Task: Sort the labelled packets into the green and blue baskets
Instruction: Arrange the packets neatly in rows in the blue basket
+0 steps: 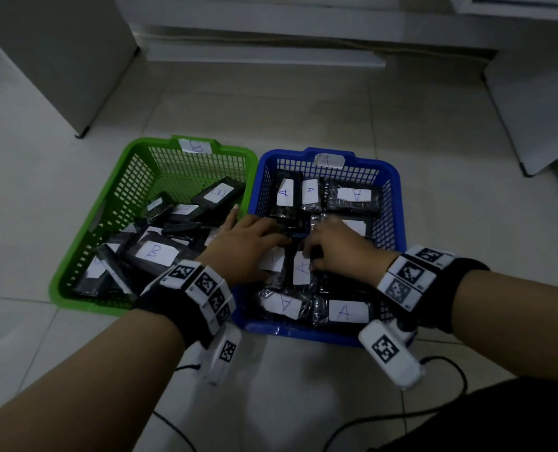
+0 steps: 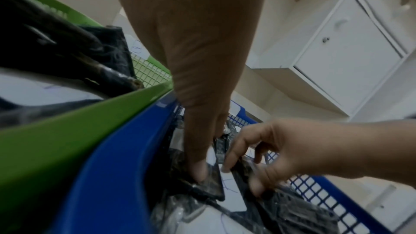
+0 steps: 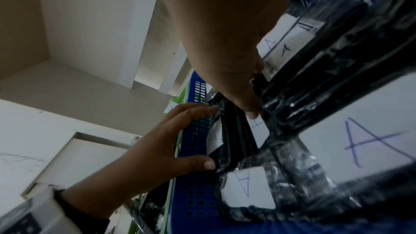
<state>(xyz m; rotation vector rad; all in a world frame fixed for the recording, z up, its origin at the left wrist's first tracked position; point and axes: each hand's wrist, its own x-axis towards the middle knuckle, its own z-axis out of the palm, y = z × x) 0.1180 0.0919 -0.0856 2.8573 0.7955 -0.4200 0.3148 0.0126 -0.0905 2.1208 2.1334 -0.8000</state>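
The green basket (image 1: 75,256), tagged B, holds several black packets with B labels (image 1: 155,252). The blue basket (image 1: 398,197), tagged A, holds several black packets with A labels (image 1: 347,311). Both hands are inside the blue basket, close together at its middle. My left hand (image 1: 254,243) grips a black packet (image 2: 209,184), thumb (image 2: 198,170) on its face and fingers (image 3: 202,111) over its far edge. My right hand (image 1: 333,246) curls its fingers (image 2: 227,165) onto the neighbouring A-labelled packet (image 1: 302,267) and pinches it. The hands hide the packets beneath them.
The baskets stand side by side on a pale tiled floor. A grey cabinet (image 1: 59,60) stands at back left, white furniture along the back, and a leaning white panel (image 1: 531,109) at right. Black cables (image 1: 434,415) trail on the floor near me.
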